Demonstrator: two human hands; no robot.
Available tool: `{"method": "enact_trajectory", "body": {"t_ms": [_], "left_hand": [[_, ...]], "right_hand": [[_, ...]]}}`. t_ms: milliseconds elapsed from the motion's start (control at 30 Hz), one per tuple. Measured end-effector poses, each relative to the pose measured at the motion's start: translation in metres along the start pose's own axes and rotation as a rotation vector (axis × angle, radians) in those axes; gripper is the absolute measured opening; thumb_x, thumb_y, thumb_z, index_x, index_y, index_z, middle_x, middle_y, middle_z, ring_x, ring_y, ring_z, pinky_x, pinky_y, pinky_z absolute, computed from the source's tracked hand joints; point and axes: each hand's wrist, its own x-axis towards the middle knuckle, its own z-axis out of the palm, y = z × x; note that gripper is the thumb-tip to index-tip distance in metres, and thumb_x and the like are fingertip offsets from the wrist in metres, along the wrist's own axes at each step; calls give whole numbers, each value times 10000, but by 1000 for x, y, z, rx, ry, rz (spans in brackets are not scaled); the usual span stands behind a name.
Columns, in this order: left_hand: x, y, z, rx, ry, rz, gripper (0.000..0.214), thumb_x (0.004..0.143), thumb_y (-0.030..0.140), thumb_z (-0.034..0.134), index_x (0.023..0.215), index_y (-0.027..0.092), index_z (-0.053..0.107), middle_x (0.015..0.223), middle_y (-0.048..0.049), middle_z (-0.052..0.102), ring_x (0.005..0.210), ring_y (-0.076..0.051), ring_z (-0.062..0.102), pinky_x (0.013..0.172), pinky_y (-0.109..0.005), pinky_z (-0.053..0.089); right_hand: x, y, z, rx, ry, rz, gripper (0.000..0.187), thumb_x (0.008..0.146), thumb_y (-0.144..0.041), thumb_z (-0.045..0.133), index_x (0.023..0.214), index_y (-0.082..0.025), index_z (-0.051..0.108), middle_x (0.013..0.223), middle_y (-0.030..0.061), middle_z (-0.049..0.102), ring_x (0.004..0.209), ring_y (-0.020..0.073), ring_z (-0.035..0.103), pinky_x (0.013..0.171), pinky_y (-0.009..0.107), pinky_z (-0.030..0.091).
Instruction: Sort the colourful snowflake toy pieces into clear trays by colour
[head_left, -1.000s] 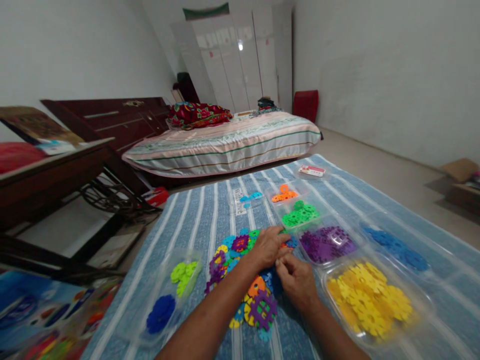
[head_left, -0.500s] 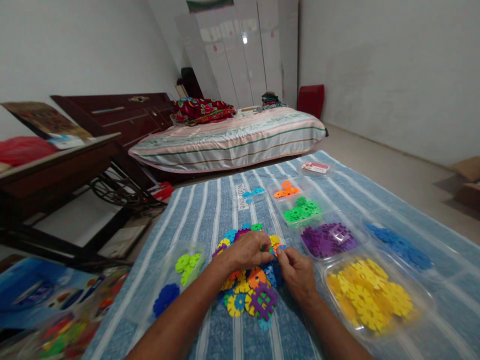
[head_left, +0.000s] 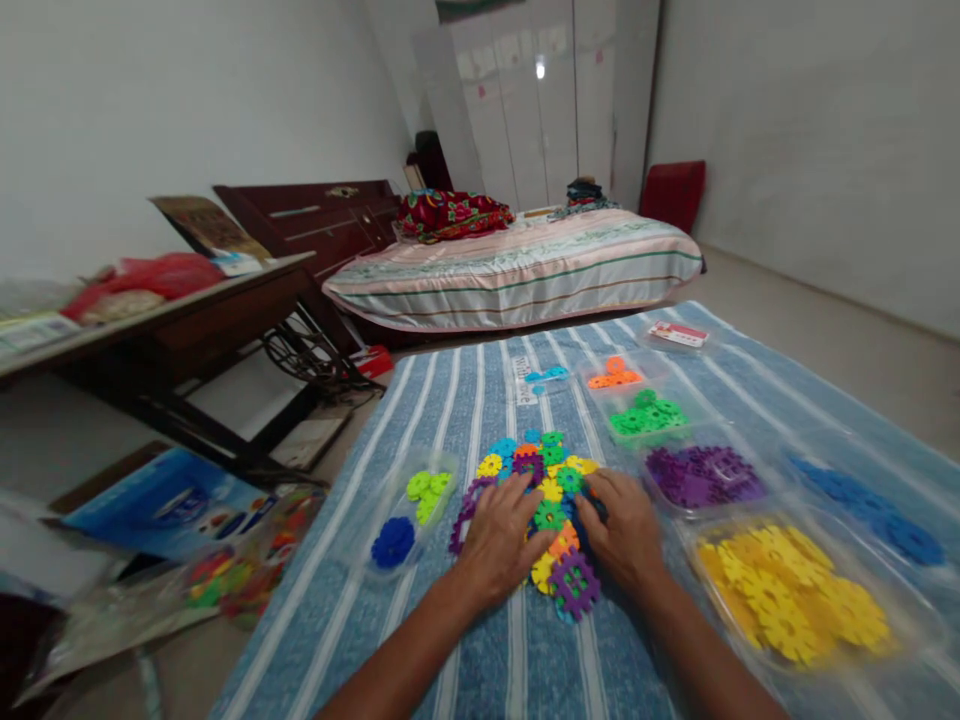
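A joined cluster of notched plastic disc pieces (head_left: 550, 515), in many colours, lies on the striped cloth between my hands. My left hand (head_left: 501, 540) rests over its left side, fingers spread and thumb stretched toward the middle. Along the right edge, my right hand (head_left: 626, 525) has its fingers and thumb bent about the cluster, some fingertips hidden. A purple square lattice piece (head_left: 575, 583) shows at the near side. Another purple piece (head_left: 466, 515) sticks out left of my left hand.
Clear trays hold yellow discs (head_left: 787, 590), purple pieces (head_left: 701, 475), green discs (head_left: 649, 412), orange discs (head_left: 615, 374) and blue discs (head_left: 870, 505) on the right. At left, a tray holds lime discs (head_left: 430, 492) and dark blue discs (head_left: 393, 541). A bed (head_left: 510, 275) stands beyond.
My fingers were pinched together over the cluster; now the hands have moved apart to its two sides, the left one spread out. The view has shifted left.
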Motion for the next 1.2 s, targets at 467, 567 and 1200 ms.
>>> {"method": "enact_trajectory", "body": {"t_ms": [467, 567, 1200], "left_hand": [[-44, -16, 26, -124, 353, -444, 431, 883, 421, 481, 1242, 200, 573, 1414, -132, 519, 1340, -279, 445, 1146, -468, 346], [-43, -7, 36, -141, 338, -467, 473, 868, 435, 498, 1282, 209, 536, 1427, -128, 507, 1337, -291, 446, 1128, -492, 360], [-5, -34, 53, -573, 869, -299, 251, 883, 347, 475, 894, 186, 667, 1031, -98, 721, 1024, -212, 652, 974, -384, 505]], "right_hand": [[-3, 10, 0, 13, -128, -29, 330, 908, -418, 503, 1027, -159, 671, 1073, 125, 683, 1028, 242, 587, 921, 385, 437], [-2, 10, -1, 3, -136, -30, 316, 912, -409, 491, 1011, -166, 666, 1060, 121, 683, 998, 234, 588, 899, 373, 436], [2, 11, -2, -81, -149, -77, 259, 906, -390, 484, 959, -185, 634, 920, 78, 673, 879, 216, 576, 801, 331, 426]]}}
